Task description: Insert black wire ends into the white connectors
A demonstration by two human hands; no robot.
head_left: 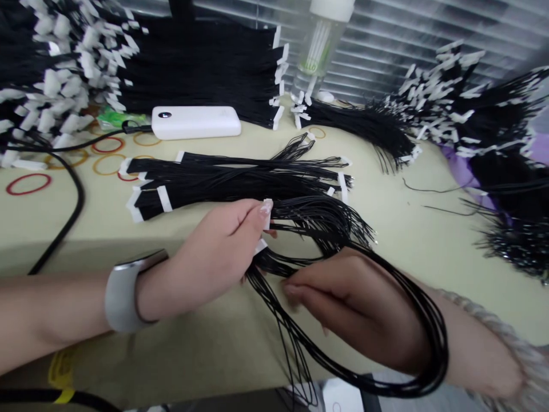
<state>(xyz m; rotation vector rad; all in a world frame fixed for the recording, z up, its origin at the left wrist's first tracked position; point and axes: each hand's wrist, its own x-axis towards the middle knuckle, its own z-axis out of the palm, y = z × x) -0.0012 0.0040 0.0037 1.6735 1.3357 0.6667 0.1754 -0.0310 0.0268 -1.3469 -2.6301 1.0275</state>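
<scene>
My left hand (214, 257), with a grey watch (124, 292) on its wrist, pinches a bundle of thin black cords (326, 226) at a white tape tab. My right hand (351, 303) is closed on the same cords lower down, and their loop (433, 343) hangs around my right wrist. Both hands hover over the beige table (407, 229), just in front of a flat pile of taped black cord bundles (240, 177).
A white power bank (196, 122) with a black cable (72, 200) lies behind the pile. Rubber bands (28, 183) are scattered at the left. Large heaps of taped cords (206, 63) fill the back, with more cord heaps (493, 126) at the right. A clear bottle (319, 46) stands at the window.
</scene>
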